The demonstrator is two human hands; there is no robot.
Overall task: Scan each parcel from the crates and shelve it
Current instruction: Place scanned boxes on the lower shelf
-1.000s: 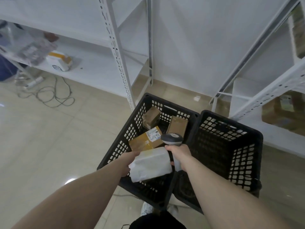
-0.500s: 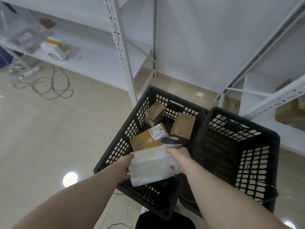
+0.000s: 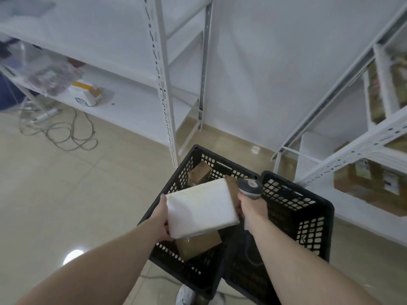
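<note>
The left hand (image 3: 161, 219) grips the left edge of a white parcel (image 3: 201, 208), held flat above the left black crate (image 3: 174, 188). The right hand (image 3: 253, 205) has its fingers wrapped round a grey barcode scanner (image 3: 250, 188) just beside the parcel's right edge. Brown cardboard boxes (image 3: 198, 244) lie in the crate beneath. A second black crate (image 3: 308, 219) stands touching it on the right.

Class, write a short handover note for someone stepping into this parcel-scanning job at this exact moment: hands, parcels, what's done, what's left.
Left hand: grips the white parcel above the left crate.
Right hand: holds the barcode scanner beside the parcel.
Brown boxes lie in the left crate; the right crate looks empty.
Done: some boxes sit on the right shelf.
Left: shelve the white parcel (scan not confirmed), then handle the remaining boxes.
</note>
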